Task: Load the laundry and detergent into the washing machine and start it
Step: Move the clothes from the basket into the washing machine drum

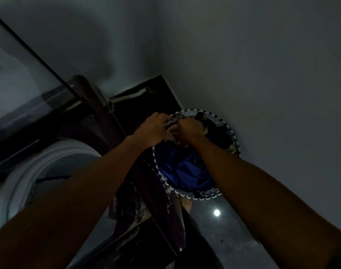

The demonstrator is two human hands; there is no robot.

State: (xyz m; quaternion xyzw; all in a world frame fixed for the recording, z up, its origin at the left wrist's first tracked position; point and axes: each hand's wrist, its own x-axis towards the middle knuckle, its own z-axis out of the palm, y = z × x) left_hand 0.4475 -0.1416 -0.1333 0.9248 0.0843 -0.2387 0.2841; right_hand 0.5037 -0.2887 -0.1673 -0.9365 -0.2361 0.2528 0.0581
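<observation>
Still at the loading step — both fists closed on a pale garment at the basket (231, 133) rim: left hand (153, 131), right hand (187, 131). Washer (55, 152) drum open at 9 o'clock. Blue laundry (187, 169) is still in the basket. Next, prob. lift and swing left.

We cannot read much in this dim light. The round laundry basket with the black-and-white zigzag rim (231, 133) is partly covered by both forearms, and its lower wall is lost in shadow. The left hand (153, 131) and right hand (188, 133) meet at the rim — their fingertips are hidden among pale cloth. The white washing machine drum (49, 162) is cut off at the left edge — its inside is too dark to tell.
</observation>
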